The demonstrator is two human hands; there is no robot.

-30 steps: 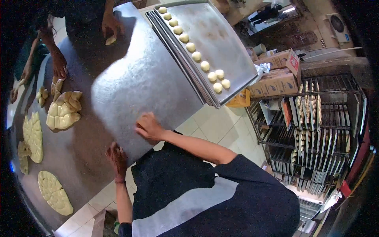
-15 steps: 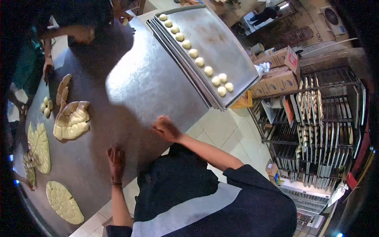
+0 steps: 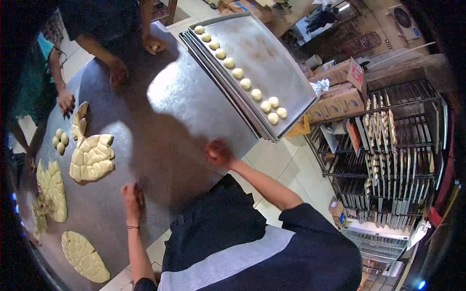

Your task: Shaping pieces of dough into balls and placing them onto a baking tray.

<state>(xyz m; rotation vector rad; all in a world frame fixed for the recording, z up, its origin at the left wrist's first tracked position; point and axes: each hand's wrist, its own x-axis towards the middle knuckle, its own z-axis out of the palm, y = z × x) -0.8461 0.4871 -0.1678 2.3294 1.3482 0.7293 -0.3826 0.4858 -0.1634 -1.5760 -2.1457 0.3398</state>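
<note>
My left hand (image 3: 131, 200) rests low over the steel table (image 3: 160, 194) with its fingers curled under. Whatever lies beneath its fingers is hidden. Nearer the table's right edge, my right hand (image 3: 221, 153) is also curled and blurred by motion. A small pale spot shows at its fingers, too smeared to name. Left of my left hand lies a scored slab of dough (image 3: 92, 157) cut into chunks, with a narrower dough strip (image 3: 79, 121) beyond it. Closer to me, at the lower left, is a round cut dough slab (image 3: 85, 256).
Stacked trays (image 3: 272, 53) at the table's far right carry a row of dough balls (image 3: 237, 73). Co-workers' hands (image 3: 155, 45) work at the far side. More dough balls (image 3: 60, 140) and cut dough (image 3: 52, 191) lie left. A tray rack (image 3: 388, 160) and cardboard boxes (image 3: 335, 103) stand right.
My right hand has shifted slightly right. My left hand has moved a little left and nearer me. At the far side, the co-workers' hands have changed position.
</note>
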